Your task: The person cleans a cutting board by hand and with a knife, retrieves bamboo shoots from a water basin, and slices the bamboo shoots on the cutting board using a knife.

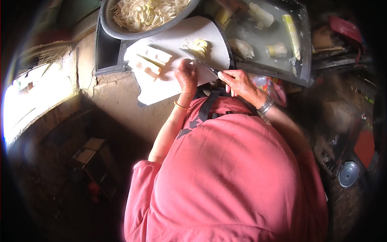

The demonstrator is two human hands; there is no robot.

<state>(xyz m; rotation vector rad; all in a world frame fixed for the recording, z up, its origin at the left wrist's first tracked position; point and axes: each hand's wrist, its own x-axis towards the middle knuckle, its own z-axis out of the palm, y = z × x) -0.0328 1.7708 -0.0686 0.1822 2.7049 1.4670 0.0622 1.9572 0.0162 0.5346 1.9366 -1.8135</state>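
My right hand (240, 84) grips a knife (204, 64) by its handle, the blade pointing up and left over the white cutting board (169, 86). Close to the blade, my left hand (186, 76) is closed with curled fingers; what they hold, if anything, is hidden. Just beyond the blade lie thin yellowish slices (199, 46) of what looks like bamboo shoot. Larger pale cut pieces (151, 59) rest on the board to the left of my left hand.
A metal basin (105, 25) heaped with pale shreds (149, 14) stands at the board's far edge. To the right, a dark-rimmed tray (262, 66) holds several shoot pieces, including a long one (291, 36). A round metal lid (349, 174) lies at the far right.
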